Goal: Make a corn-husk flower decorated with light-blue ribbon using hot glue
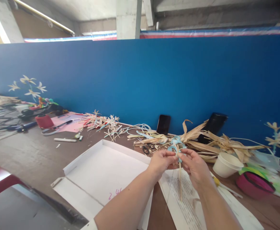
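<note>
Both my hands meet above the table's middle. My left hand (162, 161) and my right hand (194, 164) pinch a small light-blue flower (176, 143) made of curled strips, fixed on a thin wooden stick (180, 182) that hangs down between them. Fingers of both hands are closed round the base of the flower. Under them lies a printed paper sheet (178, 204), and beside it a flat white cardboard box lid (101, 172).
Dried corn husks (216, 142) pile behind my hands, with two dark phones (163, 124) leaning on the blue partition (140, 83). A white cup (226, 164) and a pink pouch (254, 185) stand right. Finished husk flowers (28, 86), cables and tools lie far left.
</note>
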`<action>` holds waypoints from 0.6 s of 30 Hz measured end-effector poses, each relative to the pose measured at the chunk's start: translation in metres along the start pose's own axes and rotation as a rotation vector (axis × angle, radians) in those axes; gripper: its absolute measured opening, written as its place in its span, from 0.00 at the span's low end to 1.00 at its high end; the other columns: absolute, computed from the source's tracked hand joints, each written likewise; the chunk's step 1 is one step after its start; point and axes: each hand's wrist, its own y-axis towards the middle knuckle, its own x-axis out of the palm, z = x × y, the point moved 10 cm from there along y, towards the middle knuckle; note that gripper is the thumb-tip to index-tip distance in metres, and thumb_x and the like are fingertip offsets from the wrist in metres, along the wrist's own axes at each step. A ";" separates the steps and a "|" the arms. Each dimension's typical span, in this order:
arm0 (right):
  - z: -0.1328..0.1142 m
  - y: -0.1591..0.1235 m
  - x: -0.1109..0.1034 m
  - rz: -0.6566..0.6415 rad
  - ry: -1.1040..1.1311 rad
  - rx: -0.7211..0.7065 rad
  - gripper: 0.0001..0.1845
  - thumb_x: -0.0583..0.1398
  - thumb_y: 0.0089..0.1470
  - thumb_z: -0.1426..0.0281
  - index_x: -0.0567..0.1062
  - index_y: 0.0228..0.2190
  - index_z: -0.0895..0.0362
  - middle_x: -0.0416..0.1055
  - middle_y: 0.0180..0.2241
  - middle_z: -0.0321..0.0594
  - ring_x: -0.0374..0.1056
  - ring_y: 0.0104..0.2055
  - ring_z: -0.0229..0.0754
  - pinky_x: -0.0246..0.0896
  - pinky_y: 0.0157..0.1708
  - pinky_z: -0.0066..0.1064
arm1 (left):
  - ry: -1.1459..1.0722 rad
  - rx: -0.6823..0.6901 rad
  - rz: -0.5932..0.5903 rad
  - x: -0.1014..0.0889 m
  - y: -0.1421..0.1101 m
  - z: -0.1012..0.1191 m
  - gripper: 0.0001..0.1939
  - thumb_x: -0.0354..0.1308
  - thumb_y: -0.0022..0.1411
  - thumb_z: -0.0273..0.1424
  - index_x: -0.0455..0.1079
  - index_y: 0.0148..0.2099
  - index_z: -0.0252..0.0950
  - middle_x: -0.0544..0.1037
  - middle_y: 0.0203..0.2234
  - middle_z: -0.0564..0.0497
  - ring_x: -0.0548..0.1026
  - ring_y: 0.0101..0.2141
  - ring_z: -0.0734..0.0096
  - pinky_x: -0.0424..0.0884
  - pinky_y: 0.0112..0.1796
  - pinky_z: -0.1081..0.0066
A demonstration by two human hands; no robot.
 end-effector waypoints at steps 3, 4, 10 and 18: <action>0.000 0.001 0.000 -0.007 -0.025 -0.024 0.20 0.68 0.38 0.65 0.67 0.33 0.56 0.60 0.17 0.26 0.46 0.15 0.25 0.37 0.14 0.20 | -0.018 -0.001 -0.024 0.001 0.000 0.000 0.23 0.70 0.37 0.36 0.73 0.35 0.26 0.74 0.22 0.48 0.71 0.23 0.76 0.71 0.32 0.69; -0.001 0.002 0.000 -0.010 -0.038 -0.037 0.20 0.68 0.39 0.64 0.67 0.33 0.56 0.60 0.18 0.26 0.47 0.15 0.25 0.38 0.14 0.20 | -0.020 0.002 -0.027 0.001 0.000 0.000 0.23 0.70 0.37 0.36 0.74 0.34 0.25 0.74 0.22 0.48 0.71 0.23 0.76 0.71 0.32 0.70; -0.007 0.001 0.000 -0.006 -0.168 -0.126 0.19 0.67 0.40 0.61 0.69 0.33 0.55 0.61 0.17 0.26 0.51 0.16 0.27 0.43 0.15 0.20 | -0.009 0.000 0.001 -0.005 0.002 -0.003 0.22 0.70 0.34 0.38 0.74 0.30 0.27 0.74 0.20 0.48 0.72 0.23 0.75 0.71 0.31 0.70; -0.008 0.000 -0.001 -0.019 -0.204 -0.144 0.19 0.66 0.41 0.60 0.69 0.34 0.55 0.63 0.18 0.28 0.53 0.18 0.30 0.47 0.17 0.21 | -0.041 0.026 0.040 -0.006 0.003 0.000 0.21 0.71 0.31 0.38 0.73 0.27 0.29 0.73 0.19 0.51 0.70 0.21 0.76 0.68 0.30 0.71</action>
